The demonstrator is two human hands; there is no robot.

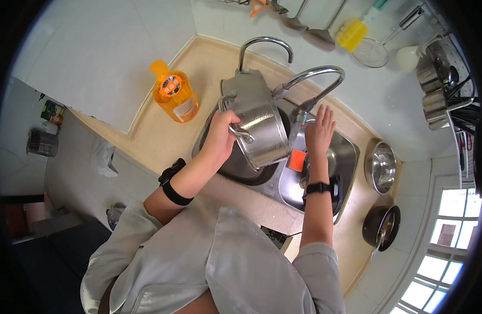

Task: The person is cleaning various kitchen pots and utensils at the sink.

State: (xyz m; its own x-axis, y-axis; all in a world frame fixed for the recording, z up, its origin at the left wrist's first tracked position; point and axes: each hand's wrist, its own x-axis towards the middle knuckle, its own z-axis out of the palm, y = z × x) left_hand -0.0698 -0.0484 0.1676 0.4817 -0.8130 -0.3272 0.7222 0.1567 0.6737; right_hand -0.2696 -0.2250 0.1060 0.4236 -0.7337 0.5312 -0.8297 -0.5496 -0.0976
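My left hand (222,133) grips the loop handle of a stainless steel pot (262,121), which is tilted on its side over the left sink bowl. Beside the arched chrome faucet (315,72), my right hand (320,129) is raised above the right sink bowl (345,157), fingers extended, with nothing seen in it. Water seems to run from the spout along the pot's right edge. An orange-red sponge (297,160) lies between the pot and my right forearm. Whatever the pot holds inside is hidden from view.
An orange bottle of liquid (176,96) stands left of the sink. A second, thinner faucet (264,39) rises behind the pot. On the right counter are a steel bowl (381,167) and a dark pan (376,227). Ladles and a strainer (370,52) hang on the wall.
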